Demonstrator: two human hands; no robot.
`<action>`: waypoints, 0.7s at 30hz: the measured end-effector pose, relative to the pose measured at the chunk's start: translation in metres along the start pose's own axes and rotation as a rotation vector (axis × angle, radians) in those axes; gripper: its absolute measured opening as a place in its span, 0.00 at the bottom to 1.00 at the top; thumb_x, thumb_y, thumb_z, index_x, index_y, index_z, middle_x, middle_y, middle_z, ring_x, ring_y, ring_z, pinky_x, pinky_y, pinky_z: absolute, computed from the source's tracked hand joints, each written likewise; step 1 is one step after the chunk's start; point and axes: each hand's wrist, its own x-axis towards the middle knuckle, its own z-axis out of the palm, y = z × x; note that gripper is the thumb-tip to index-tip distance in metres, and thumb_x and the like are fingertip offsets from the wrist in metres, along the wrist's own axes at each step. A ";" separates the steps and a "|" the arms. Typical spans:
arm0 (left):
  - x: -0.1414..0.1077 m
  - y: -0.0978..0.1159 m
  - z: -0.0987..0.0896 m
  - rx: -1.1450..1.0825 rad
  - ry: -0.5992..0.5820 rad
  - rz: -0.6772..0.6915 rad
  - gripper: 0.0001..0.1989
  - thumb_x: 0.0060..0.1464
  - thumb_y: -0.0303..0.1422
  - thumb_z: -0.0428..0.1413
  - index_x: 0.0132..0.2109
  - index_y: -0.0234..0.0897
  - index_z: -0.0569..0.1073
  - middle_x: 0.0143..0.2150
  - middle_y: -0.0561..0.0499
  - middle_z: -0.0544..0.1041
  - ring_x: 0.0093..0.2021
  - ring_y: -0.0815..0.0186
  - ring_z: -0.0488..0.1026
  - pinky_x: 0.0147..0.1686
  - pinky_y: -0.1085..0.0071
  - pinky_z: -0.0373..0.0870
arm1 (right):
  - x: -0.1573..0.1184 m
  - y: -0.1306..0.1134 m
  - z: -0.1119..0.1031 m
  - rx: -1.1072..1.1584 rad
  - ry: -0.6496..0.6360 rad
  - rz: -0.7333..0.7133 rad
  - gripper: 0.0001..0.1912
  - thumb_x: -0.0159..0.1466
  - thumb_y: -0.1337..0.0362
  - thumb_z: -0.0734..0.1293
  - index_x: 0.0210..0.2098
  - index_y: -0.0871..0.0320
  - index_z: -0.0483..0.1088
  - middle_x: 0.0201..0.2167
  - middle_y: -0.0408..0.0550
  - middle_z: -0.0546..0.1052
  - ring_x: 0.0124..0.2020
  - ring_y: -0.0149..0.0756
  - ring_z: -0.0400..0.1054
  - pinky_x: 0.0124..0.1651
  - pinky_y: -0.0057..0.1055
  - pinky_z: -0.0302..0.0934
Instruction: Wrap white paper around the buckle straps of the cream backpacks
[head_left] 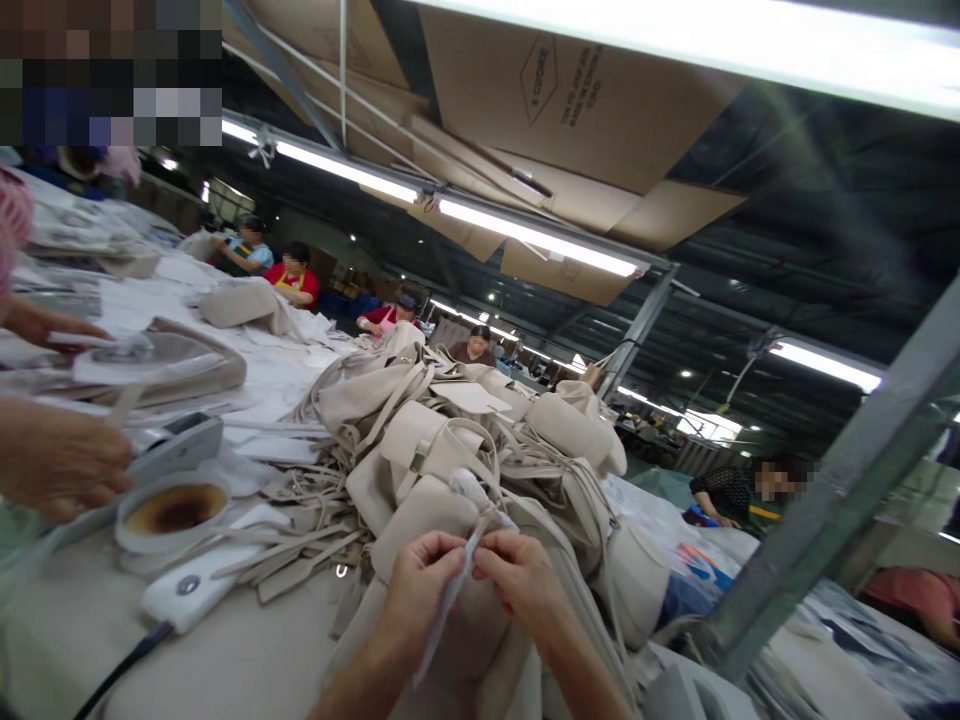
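Observation:
Near the bottom centre, my left hand and my right hand are close together, thumbs and fingertips pinched on a thin whitish strip that hangs down between them. Its upper end lies by a beige strap with a white wrapped bit. Directly behind and below my hands rises a large heap of beige bags with straps and metal clasps. Whether the strip is plastic or paper is too blurred to tell.
Another person's hand reaches in at the left, beside a round dish of brown liquid. A white corded device lies nearer. Loose straps spread beside the heap. A metal post slants at the right.

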 end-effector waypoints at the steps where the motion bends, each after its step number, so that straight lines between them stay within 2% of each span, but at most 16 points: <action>1: 0.001 -0.001 0.000 -0.033 0.014 -0.009 0.13 0.41 0.41 0.60 0.29 0.35 0.74 0.20 0.56 0.69 0.19 0.72 0.59 0.18 0.76 0.56 | 0.000 0.000 0.002 0.018 0.016 -0.009 0.15 0.49 0.54 0.62 0.28 0.58 0.72 0.16 0.38 0.66 0.14 0.27 0.53 0.17 0.27 0.51; 4: 0.004 -0.011 0.002 -0.117 0.088 0.015 0.16 0.37 0.42 0.64 0.26 0.38 0.68 0.18 0.61 0.64 0.17 0.74 0.56 0.16 0.77 0.55 | 0.000 0.002 0.009 0.146 0.083 -0.024 0.18 0.48 0.56 0.64 0.36 0.58 0.72 0.13 0.33 0.61 0.14 0.27 0.50 0.17 0.26 0.46; 7: 0.006 -0.021 0.003 -0.196 0.109 0.014 0.20 0.36 0.42 0.66 0.26 0.40 0.62 0.17 0.63 0.61 0.17 0.75 0.55 0.17 0.77 0.53 | -0.004 0.002 0.013 0.380 0.071 -0.007 0.15 0.47 0.60 0.66 0.35 0.56 0.70 0.14 0.32 0.61 0.15 0.24 0.48 0.17 0.24 0.41; 9: 0.007 -0.024 0.003 -0.257 0.081 0.008 0.21 0.36 0.41 0.68 0.27 0.40 0.62 0.18 0.63 0.63 0.17 0.75 0.57 0.18 0.78 0.54 | -0.007 0.000 0.014 0.561 -0.002 0.022 0.14 0.45 0.64 0.67 0.33 0.56 0.69 0.18 0.35 0.67 0.15 0.21 0.47 0.18 0.22 0.39; 12: 0.007 -0.023 -0.001 -0.364 0.009 -0.022 0.23 0.33 0.38 0.70 0.28 0.39 0.63 0.21 0.61 0.69 0.20 0.74 0.63 0.22 0.77 0.58 | -0.007 -0.003 0.014 0.791 -0.112 0.108 0.21 0.43 0.65 0.73 0.37 0.58 0.68 0.26 0.37 0.72 0.16 0.17 0.46 0.18 0.20 0.35; 15: 0.009 -0.021 -0.007 -0.422 -0.077 -0.119 0.23 0.31 0.34 0.71 0.28 0.38 0.64 0.21 0.60 0.70 0.20 0.74 0.65 0.22 0.77 0.58 | -0.004 -0.001 0.015 0.877 -0.187 0.151 0.31 0.41 0.56 0.79 0.41 0.58 0.67 0.22 0.33 0.69 0.14 0.15 0.41 0.17 0.19 0.31; 17: 0.011 -0.020 -0.011 -0.436 -0.121 -0.186 0.21 0.32 0.32 0.71 0.28 0.38 0.65 0.20 0.60 0.69 0.19 0.74 0.65 0.20 0.78 0.58 | 0.000 0.003 0.017 0.841 -0.216 0.122 0.33 0.43 0.52 0.81 0.42 0.58 0.68 0.19 0.31 0.66 0.14 0.15 0.39 0.16 0.19 0.30; 19: 0.013 -0.021 -0.015 -0.452 -0.146 -0.240 0.19 0.33 0.29 0.70 0.29 0.36 0.68 0.20 0.59 0.71 0.18 0.74 0.66 0.20 0.78 0.60 | 0.002 0.010 0.019 0.782 -0.210 0.072 0.32 0.44 0.52 0.80 0.44 0.58 0.70 0.20 0.34 0.70 0.13 0.16 0.44 0.15 0.20 0.35; 21: 0.014 -0.021 -0.018 -0.487 -0.173 -0.292 0.17 0.35 0.26 0.70 0.32 0.33 0.72 0.22 0.57 0.73 0.18 0.75 0.67 0.20 0.79 0.62 | 0.002 0.017 0.022 0.765 -0.190 0.016 0.33 0.46 0.52 0.80 0.46 0.57 0.71 0.25 0.41 0.77 0.16 0.22 0.57 0.18 0.22 0.50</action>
